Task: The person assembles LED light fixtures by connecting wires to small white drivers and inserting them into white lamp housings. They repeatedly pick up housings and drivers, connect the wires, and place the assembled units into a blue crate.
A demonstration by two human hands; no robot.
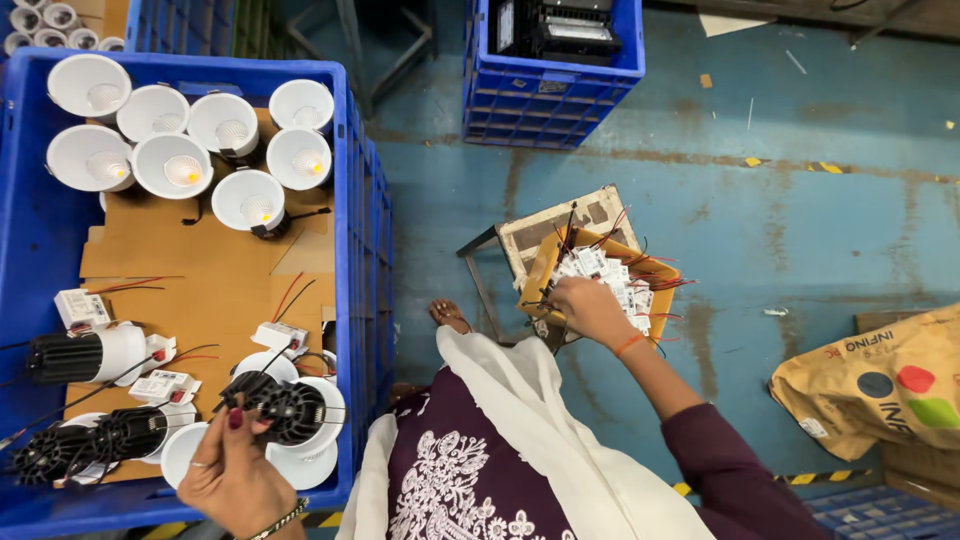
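Seen from above, a seated person works between two containers on a worn blue floor (800, 200); the left hand (232, 470), low in the view, pinches a downlight (290, 412) by its black finned back, fingers curled round the heat sink, holding it just over the near right corner of a big blue crate (358, 200); the lamp's white rim points down and away, touching other lamps beneath it; the crate is lined with brown cardboard (220, 280); at its far end stands a cluster of white downlights (185, 145), face up, packed close together; along its near left side lie more lamps (80, 355) on their sides, black backs showing, with small white driver boxes (82, 308) and thin red and black wires among them; the right hand (588, 308) reaches forward to a small cardboard tray (548, 262) set on a stool (500, 245); the tray is heaped with white drivers (612, 280) trailing red and black wires; the fingers are curled down into the heap, touching the drivers, but I cannot tell whether they grip one; an orange thread circles that wrist; a bare foot (450, 316) shows beside the stool; a second blue crate (552, 70) holding dark fittings stands farther off; a tan paper sack (880, 385) lies at the right edge.
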